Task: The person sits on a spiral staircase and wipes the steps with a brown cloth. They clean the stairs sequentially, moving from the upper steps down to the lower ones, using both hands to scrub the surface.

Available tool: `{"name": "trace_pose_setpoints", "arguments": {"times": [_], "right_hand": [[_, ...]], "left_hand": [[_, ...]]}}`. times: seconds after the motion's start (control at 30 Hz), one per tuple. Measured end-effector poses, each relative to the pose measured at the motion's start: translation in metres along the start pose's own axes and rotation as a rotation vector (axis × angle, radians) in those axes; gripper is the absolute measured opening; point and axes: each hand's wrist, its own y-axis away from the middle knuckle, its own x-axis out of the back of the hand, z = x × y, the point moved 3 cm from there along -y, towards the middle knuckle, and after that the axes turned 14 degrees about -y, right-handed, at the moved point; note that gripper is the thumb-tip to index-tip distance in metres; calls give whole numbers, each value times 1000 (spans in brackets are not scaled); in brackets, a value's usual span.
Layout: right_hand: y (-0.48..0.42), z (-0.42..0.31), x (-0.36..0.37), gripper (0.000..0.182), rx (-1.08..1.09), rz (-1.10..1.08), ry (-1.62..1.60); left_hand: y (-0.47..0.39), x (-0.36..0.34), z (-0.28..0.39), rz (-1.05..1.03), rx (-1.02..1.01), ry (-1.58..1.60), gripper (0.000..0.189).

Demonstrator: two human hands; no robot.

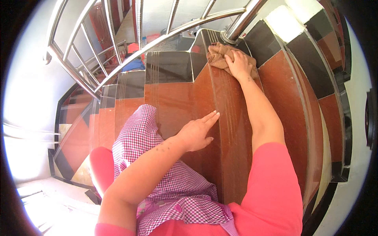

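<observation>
My right hand (239,66) is spread over a crumpled brown cloth (218,57), its fingers pressing into the folds. The cloth lies on a reddish-brown stair tread (233,135), at the end beside the foot of a metal railing post (233,32). Lower and to the left is my left hand (197,134), with nothing in it. Its fingers point toward the front edge of the same tread and its thumb stands apart. Whether its fingertips touch that edge is hard to tell.
A shiny metal railing (174,32) borders the stairs. Black tiles (168,67) line the step ends. More steps rise at right (283,88) and descend at left (102,124). My checked apron (138,135) hangs over my knee. Blue fabric (134,65) lies beyond the railing.
</observation>
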Motion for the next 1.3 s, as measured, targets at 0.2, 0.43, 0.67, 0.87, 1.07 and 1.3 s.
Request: {"name": "trace_pose_setpoints", "arguments": {"times": [0.2,0.43,0.67,0.87,1.07,1.3], "right_hand": [[-22,-4,-4,64,-170,1,-9],[18,7,7,64,-29,-31,7],[150,27,47,58,227,-103,-33],[316,51,107,58,224,-205,-11],[490,53,152,64,266,-302,-84],[577,55,174,73,410,-652,-169]], "left_hand": [[2,5,-3,-5,-15,18,77],[-3,2,-9,124,-39,49,64],[-1,-3,-19,281,106,32,38],[5,1,-11,220,140,53,31],[10,-7,-8,257,85,0,30],[10,-7,-3,244,88,-15,29]]}}
